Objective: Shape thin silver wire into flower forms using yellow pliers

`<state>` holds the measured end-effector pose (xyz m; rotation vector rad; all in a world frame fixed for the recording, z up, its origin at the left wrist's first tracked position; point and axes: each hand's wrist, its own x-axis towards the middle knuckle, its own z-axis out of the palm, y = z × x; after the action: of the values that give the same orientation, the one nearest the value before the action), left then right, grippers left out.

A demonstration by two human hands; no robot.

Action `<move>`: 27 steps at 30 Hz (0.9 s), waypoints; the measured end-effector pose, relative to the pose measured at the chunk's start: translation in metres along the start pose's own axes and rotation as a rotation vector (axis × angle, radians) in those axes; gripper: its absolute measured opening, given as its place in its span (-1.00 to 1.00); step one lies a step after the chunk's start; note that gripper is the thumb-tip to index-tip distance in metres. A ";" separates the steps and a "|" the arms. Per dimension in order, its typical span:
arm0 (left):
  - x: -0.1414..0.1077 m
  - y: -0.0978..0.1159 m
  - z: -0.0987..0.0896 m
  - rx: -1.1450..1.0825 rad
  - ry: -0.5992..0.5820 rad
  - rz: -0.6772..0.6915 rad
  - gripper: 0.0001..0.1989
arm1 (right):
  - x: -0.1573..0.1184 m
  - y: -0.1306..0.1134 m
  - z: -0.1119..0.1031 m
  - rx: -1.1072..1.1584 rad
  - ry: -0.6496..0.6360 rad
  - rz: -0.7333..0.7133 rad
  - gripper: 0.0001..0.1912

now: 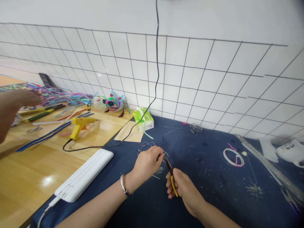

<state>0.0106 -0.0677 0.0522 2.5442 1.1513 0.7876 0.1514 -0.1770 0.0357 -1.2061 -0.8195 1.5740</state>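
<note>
My left hand point(148, 161), with a silver bracelet on its wrist, pinches a thin wire piece bent into loops point(143, 146). Part of that wire is hidden behind the fingers. Wrapped around yellow-handled pliers point(174, 183) is my right hand point(184, 188). The dark jaws of the pliers point up and left, close to my left fingertips, at the wire. Whether the jaws are closed on it, I cannot tell. Several short wire pieces point(159, 171) lie on the dark blue cloth just below the left hand.
Another person's hand point(23, 98) reaches in at left over colourful pipe cleaners point(64, 96). A yellow glue gun point(79, 126), white power strip point(84, 175) and tissue pack point(144, 119) stand leftward. Right lie a ring-shaped roll point(234, 164), long wires point(268, 164) and a white cup point(292, 153).
</note>
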 end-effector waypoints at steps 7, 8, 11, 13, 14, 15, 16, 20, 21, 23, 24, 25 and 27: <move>-0.003 0.006 -0.004 0.116 -0.066 0.051 -0.81 | 0.000 -0.002 -0.002 -0.095 0.066 -0.010 -0.54; -0.003 0.006 -0.004 0.110 -0.067 0.048 -0.81 | 0.000 -0.003 -0.003 -0.102 0.072 -0.012 -0.54; -0.004 0.008 -0.006 0.082 -0.062 0.037 -0.81 | 0.000 -0.004 -0.004 -0.097 0.069 -0.003 -0.54; -0.004 0.009 -0.007 0.060 -0.058 0.031 -0.81 | 0.000 -0.005 -0.004 -0.088 0.063 0.002 -0.54; -0.005 0.009 -0.007 0.047 -0.056 0.027 -0.82 | 0.000 -0.005 -0.004 -0.085 0.064 0.002 -0.54; -0.005 0.010 -0.007 0.033 -0.056 0.022 -0.82 | 0.000 -0.006 -0.004 -0.082 0.064 0.001 -0.54; -0.005 0.010 -0.007 0.019 -0.058 0.016 -0.83 | 0.000 -0.006 -0.003 -0.081 0.063 -0.003 -0.54; -0.003 0.011 -0.006 -0.027 -0.107 -0.007 -0.82 | 0.000 -0.005 -0.004 -0.083 0.065 -0.016 -0.54; -0.003 0.011 -0.005 -0.034 -0.115 -0.010 -0.82 | 0.000 -0.005 -0.005 -0.086 0.066 -0.019 -0.54; -0.003 0.010 -0.005 -0.047 -0.116 -0.013 -0.83 | 0.001 -0.004 -0.006 -0.093 0.072 -0.025 -0.54; -0.002 0.010 -0.004 -0.053 -0.109 -0.014 -0.84 | 0.001 -0.004 -0.007 -0.099 0.073 -0.029 -0.54; -0.002 0.010 -0.004 -0.059 -0.100 -0.012 -0.85 | 0.001 -0.004 -0.007 -0.104 0.074 -0.033 -0.54; -0.003 0.009 -0.004 -0.078 -0.089 0.004 -0.85 | 0.002 -0.005 -0.008 -0.110 0.072 -0.037 -0.55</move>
<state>0.0127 -0.0759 0.0585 2.4911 1.0675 0.6990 0.1601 -0.1743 0.0371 -1.3109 -0.8863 1.4630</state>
